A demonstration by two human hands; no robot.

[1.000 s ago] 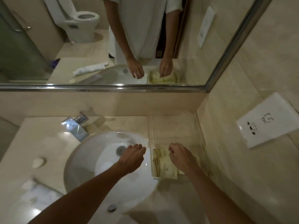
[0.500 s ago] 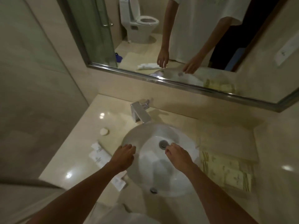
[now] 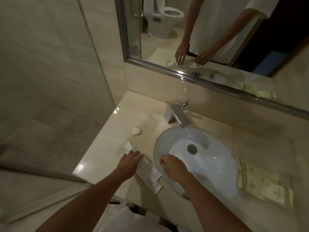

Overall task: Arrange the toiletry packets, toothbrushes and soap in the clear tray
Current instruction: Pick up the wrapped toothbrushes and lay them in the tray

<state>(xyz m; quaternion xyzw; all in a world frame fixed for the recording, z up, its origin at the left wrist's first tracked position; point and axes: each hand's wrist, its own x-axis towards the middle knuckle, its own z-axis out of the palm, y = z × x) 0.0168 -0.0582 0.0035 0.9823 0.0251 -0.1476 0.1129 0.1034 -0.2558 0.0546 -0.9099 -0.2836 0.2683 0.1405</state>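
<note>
Toothbrush packets (image 3: 148, 175) lie on the counter (image 3: 100, 148) left of the basin (image 3: 197, 158), white and long, long axis running from near-right to far-left, roughly along the basin's rim. Our left hand (image 3: 129, 162) is on top of their far half, fingers straight and spread flat, nothing gripped yet. Our right hand (image 3: 173, 165) hovers over the basin's near-left edge, fingers loosely curled and empty, just beside the packets' near end. So the left is the nearer hand and already touching; we judge the pick goes to it, maybe with the right taking the near end. Another small white packet (image 3: 128, 146) peeks out just past the left fingertips. Farther on, the soap (image 3: 137, 130), small and round, sits alone on the counter, well apart from both hands, left of the faucet (image 3: 177, 117). Yellowish toiletry packets (image 3: 260, 185) lie on the far side of the basin, to our right; the clear tray's edges are hard to make out there. We'd carry the long packets rightward across the basin.
</note>
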